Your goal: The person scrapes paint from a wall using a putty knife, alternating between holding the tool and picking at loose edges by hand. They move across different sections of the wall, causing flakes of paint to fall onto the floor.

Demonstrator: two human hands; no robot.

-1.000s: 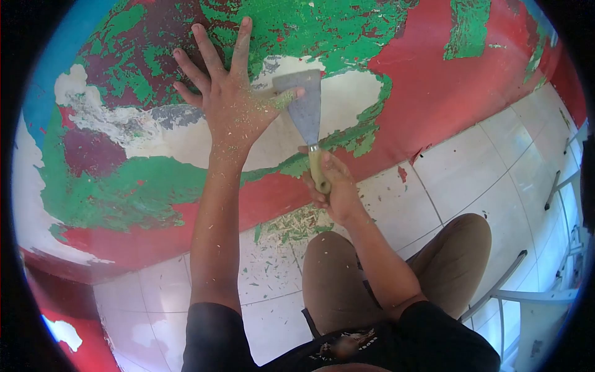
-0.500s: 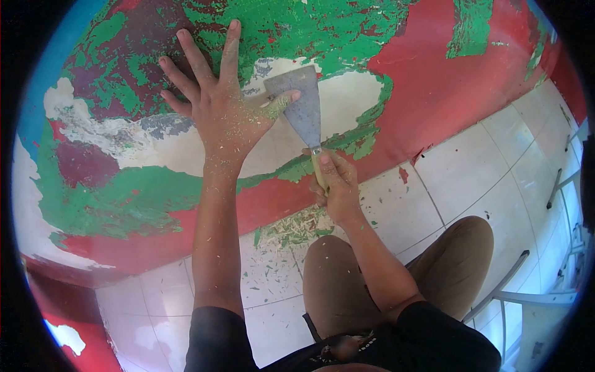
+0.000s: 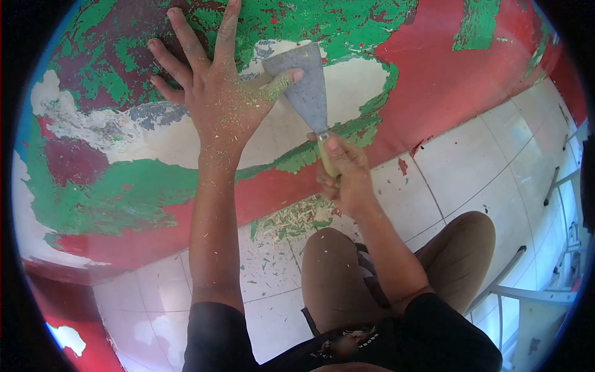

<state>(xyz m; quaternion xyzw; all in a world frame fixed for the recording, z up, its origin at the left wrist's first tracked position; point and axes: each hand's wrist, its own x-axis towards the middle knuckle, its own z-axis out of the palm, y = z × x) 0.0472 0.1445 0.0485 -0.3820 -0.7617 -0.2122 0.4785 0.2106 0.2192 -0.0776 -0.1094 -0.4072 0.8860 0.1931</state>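
My right hand (image 3: 347, 167) is closed around the yellowish handle of a paint scraper (image 3: 305, 87). The scraper's wide grey metal blade lies against the painted wall (image 3: 421, 80), over a bare whitish patch (image 3: 353, 93). My left hand (image 3: 217, 99) is spread on the wall to the left of the blade, fingers apart, its thumb resting on the blade's face. Small paint flakes speckle the left hand and forearm. Peeling green paint (image 3: 347, 25) surrounds the bare patch, with red and maroon areas beside it.
Green and pale paint chips (image 3: 297, 220) are heaped on the white tiled floor (image 3: 273, 322) along the wall's foot. My bent knees (image 3: 334, 273) are close below. A metal-legged frame (image 3: 527, 294) stands at the right.
The view has shifted slightly. The scraper and my right hand are a little higher relative to the wall patch, and the right forearm has turned slightly. My left hand keeps its spread pose.
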